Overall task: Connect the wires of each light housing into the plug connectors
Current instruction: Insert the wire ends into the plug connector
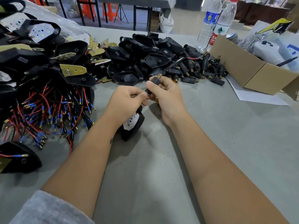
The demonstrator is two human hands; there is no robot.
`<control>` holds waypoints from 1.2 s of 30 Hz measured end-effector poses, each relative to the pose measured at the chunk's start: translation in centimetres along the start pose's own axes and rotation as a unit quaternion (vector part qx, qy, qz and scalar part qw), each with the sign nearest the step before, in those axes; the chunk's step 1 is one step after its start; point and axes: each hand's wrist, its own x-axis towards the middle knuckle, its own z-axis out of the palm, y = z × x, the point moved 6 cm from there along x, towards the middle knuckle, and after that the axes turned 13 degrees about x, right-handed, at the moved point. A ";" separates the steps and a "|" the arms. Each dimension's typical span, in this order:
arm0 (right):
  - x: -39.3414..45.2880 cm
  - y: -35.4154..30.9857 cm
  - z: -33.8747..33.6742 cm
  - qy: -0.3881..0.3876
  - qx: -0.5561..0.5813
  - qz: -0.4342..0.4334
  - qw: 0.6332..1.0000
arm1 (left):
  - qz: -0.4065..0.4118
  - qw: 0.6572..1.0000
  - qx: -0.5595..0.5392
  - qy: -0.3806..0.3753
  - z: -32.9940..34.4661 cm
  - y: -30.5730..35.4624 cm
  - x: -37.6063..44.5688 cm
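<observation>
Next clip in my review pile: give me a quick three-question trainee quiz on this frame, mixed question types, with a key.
1. True or false: the right hand grips a black plug connector with a brass threaded tip.
2. Multiple choice: the light housing being worked on is A) under the left hand, showing a white LED board; B) inside the cardboard box; C) beside the water bottles.
3. Fill in: the loose plug connectors are heaped just left of the ____.

Key: 1 true; 2 A; 3 cardboard box.
</observation>
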 end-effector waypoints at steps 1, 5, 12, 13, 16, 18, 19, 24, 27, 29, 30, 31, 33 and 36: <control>0.0 0.0 -0.1 0.005 0.013 0.002 1.000 | 0.001 1.000 -0.007 0.002 0.0 0.1 0.0; 0.1 -0.2 -0.9 0.062 0.074 -0.008 0.995 | -0.018 0.999 -0.039 -0.002 0.1 0.1 0.0; -0.1 -0.4 -0.4 0.034 0.037 -0.013 0.999 | 0.005 1.000 -0.019 0.020 -0.1 0.4 -0.1; -0.2 -0.3 0.0 0.012 0.021 -0.013 1.000 | 0.006 0.999 -0.017 0.026 -0.2 0.3 -0.1; -0.3 -0.3 0.2 0.000 0.026 -0.011 1.000 | 0.011 0.999 -0.016 0.029 -0.4 0.3 0.0; -0.2 -0.3 -0.1 0.012 0.056 -0.008 0.998 | 0.014 0.999 -0.033 0.023 -0.4 0.5 0.0; -0.1 -0.3 -0.4 0.022 0.074 -0.006 0.997 | 0.010 0.999 -0.045 0.018 -0.3 0.4 0.0; 0.2 -0.3 -1.3 0.087 0.152 -0.006 0.985 | -0.028 0.996 -0.083 -0.026 0.1 -0.2 0.0; 0.3 -0.4 -1.4 0.096 0.167 -0.010 0.981 | -0.022 0.999 -0.011 -0.046 0.6 -0.2 -0.1; 0.3 -0.4 -1.4 0.095 0.163 -0.008 0.982 | -0.018 0.998 0.012 -0.058 0.9 -0.2 -0.2; 0.2 -0.5 -1.4 0.092 0.155 -0.005 0.984 | -0.021 0.998 0.005 -0.063 0.9 -0.3 -0.1; 0.2 -0.4 -1.3 0.086 0.141 -0.002 0.986 | -0.028 0.997 -0.011 -0.069 0.8 -0.3 -0.2; 0.2 -0.4 -0.9 0.058 0.087 0.002 0.994 | -0.042 0.995 -0.049 -0.082 0.8 -0.3 -0.2; 0.1 -0.2 -0.2 0.017 0.025 0.005 1.000 | -0.047 0.991 -0.086 -0.087 0.8 -0.2 -0.3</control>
